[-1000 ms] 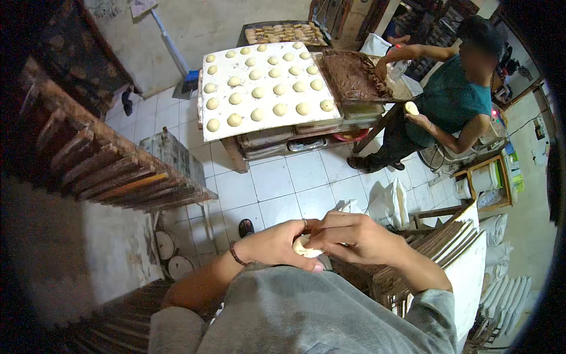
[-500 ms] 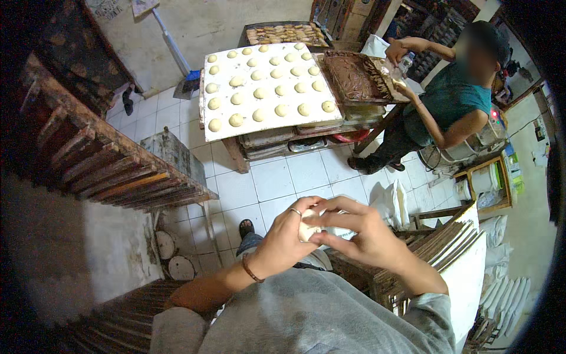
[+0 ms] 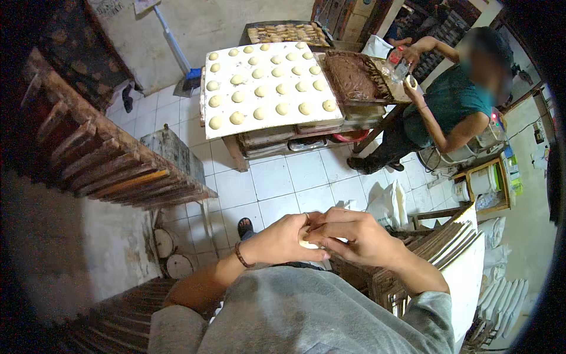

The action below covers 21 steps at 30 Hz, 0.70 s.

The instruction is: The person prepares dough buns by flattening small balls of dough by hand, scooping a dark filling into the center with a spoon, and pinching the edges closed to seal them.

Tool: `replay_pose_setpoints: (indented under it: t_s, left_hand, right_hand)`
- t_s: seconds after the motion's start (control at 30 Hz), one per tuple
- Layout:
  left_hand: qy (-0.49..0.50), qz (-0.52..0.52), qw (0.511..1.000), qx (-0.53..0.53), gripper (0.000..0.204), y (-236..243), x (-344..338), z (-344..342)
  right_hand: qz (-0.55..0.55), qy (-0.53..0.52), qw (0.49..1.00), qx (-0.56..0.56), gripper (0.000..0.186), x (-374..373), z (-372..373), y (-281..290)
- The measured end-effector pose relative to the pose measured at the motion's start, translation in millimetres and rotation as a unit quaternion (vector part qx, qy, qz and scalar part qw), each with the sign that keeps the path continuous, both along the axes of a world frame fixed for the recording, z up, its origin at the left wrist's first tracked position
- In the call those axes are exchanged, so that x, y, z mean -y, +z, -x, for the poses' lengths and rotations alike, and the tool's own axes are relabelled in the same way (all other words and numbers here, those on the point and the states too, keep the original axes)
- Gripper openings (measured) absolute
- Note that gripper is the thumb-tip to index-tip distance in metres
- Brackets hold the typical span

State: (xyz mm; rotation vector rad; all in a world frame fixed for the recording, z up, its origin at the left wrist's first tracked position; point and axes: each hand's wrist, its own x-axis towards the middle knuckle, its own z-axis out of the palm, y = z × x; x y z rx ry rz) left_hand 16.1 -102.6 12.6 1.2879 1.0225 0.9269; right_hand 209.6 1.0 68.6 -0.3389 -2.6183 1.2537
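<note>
At lower centre of the frame, your right hand [image 3: 362, 236], spread half a second ago, now bunches its fingers onto the dough piece [image 3: 304, 241] clasped in your left hand [image 3: 276, 241], which suggests pinching. Mostly covered, the dough's direction and long axis can't be told.

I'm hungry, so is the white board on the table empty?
No, it's loaded: dough balls lie in spaced rows across the white board.
</note>
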Motion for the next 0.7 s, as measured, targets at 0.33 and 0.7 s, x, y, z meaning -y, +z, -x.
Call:
replay_pose_setpoints:
  t_s: [0.33, 0.7]
  left_hand:
    - [-0.135, 0.067, 0.984, 0.091, 0.066, -4.6, -5.1, 13.4]
    - [-0.152, -0.011, 0.959, 0.241, 0.026, -6.1, -5.4, 2.7]
  right_hand:
    - [0.004, 0.017, 1.000, 0.004, 0.025, 2.2, -2.3, 3.5]
    - [0.017, -0.075, 0.992, -0.099, 0.012, -3.2, -4.7, 13.8]
